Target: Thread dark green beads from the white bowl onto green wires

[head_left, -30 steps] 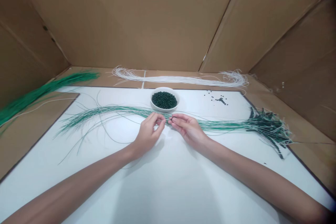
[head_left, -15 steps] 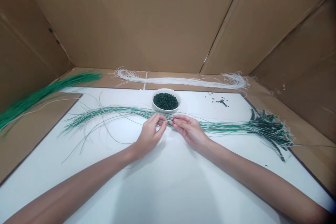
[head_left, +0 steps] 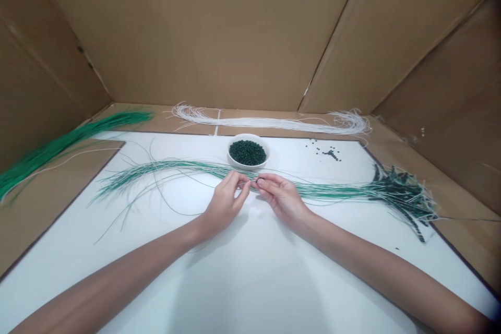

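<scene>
My left hand pinches a thin strand, whose tip points at the fingers of my right hand. Between the thumb and fingertips of the right hand is a small dark bead. Strand tip and bead are touching or nearly so; whether the strand is through it I cannot tell. Both hands are just in front of a white bowl full of dark green beads. Behind them runs a long bundle of green and white strands, its right end thick with strung dark beads.
Loose dark beads are scattered right of the bowl on the white board. A white strand bundle lies along the back, and a green strand bundle at the left. Cardboard walls enclose the back and sides.
My two hands have come slightly closer, bringing the strand tip up to the bead. The view has shifted a little; the bowl and bundles stay in place.
</scene>
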Available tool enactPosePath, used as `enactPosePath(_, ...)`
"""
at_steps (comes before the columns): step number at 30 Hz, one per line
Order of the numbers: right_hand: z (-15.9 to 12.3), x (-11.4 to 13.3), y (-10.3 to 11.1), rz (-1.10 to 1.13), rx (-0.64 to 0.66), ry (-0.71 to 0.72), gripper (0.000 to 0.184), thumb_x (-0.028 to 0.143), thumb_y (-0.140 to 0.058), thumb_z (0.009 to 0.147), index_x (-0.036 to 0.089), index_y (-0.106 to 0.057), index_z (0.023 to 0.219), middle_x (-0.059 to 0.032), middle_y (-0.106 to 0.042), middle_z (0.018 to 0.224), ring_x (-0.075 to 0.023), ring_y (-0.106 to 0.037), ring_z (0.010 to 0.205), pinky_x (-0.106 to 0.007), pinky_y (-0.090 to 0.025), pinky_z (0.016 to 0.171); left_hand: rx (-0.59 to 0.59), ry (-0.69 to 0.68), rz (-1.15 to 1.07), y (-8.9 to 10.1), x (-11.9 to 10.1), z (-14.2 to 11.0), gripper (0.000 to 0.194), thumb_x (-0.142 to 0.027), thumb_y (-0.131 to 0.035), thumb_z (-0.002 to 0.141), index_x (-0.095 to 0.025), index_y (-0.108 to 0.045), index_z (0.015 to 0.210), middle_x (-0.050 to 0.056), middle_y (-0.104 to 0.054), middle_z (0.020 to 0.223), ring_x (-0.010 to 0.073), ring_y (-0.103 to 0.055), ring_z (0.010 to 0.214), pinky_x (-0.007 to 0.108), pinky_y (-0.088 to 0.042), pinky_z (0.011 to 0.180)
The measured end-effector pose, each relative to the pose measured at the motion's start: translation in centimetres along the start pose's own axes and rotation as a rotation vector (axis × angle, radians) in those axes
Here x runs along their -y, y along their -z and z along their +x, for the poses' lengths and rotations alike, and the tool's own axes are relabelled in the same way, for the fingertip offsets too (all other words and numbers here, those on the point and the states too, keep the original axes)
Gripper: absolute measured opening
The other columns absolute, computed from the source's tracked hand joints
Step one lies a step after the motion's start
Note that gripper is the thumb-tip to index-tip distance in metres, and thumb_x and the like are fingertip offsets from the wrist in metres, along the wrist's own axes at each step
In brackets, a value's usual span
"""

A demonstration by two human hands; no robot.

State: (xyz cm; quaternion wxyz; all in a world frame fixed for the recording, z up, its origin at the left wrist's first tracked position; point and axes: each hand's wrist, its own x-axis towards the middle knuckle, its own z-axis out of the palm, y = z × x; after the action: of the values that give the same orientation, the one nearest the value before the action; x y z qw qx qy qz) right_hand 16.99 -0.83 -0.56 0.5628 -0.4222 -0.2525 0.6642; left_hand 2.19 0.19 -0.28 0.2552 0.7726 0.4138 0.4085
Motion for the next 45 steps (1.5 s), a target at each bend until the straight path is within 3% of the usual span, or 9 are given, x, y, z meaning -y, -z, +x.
enactPosePath(15, 0.0, 0.1, -0.1, -0.002, -0.020, 0.013, 0.021, 0.017, -0.074, 0.053, 0.016, -0.065, 0.071, -0.0024, -0.068, 0.075, -0.0137, -0.064, 0.074, -0.018, -0.051, 0.062, 0.011, -0.032, 0.011, 0.1, 0.0, 0.0, 0.008, -0.021, -0.042, 0.083, -0.018, -0.050, 0.080, 0.001, -0.053, 0.078, 0.0110, -0.051, 0.073, 0.022, -0.041, 0.067)
enactPosePath(23, 0.3, 0.3, 0.3, -0.183, 0.042, 0.158, 0.022, 0.022, -0.073, 0.056, 0.015, -0.065, 0.075, -0.0049, -0.068, 0.076, -0.0164, -0.065, 0.069, -0.021, -0.052, 0.057, 0.023, -0.034, 0.026, 0.1, 0.0, 0.1, 0.009, -0.020, -0.042, 0.082, -0.017, -0.050, 0.079, 0.001, -0.053, 0.077, 0.0111, -0.050, 0.073, 0.022, -0.040, 0.067)
enactPosePath(39, -0.1, 0.6, -0.3, -0.334, 0.025, 0.218, 0.018, 0.025, -0.072, 0.055, 0.015, -0.067, 0.070, -0.0036, -0.067, 0.071, -0.0157, -0.063, 0.063, -0.027, -0.054, 0.057, 0.074, -0.005, 0.006, 0.2, -0.1, 0.0, 0.013, -0.025, -0.041, 0.084, -0.018, -0.052, 0.081, 0.002, -0.055, 0.078, 0.0122, -0.051, 0.073, 0.023, -0.041, 0.067)
enactPosePath(45, -0.2, 1.0, -0.2, -0.318, 0.017, 0.211, 0.019, 0.026, -0.072, 0.057, 0.014, -0.067, 0.072, -0.0046, -0.067, 0.070, -0.0184, -0.065, 0.069, -0.027, -0.054, 0.060, 0.064, 0.035, -0.040, 0.3, 0.0, 0.1, 0.017, -0.025, -0.041, 0.084, -0.020, -0.052, 0.096, 0.003, -0.056, 0.092, 0.0119, -0.052, 0.077, 0.022, -0.042, 0.068)
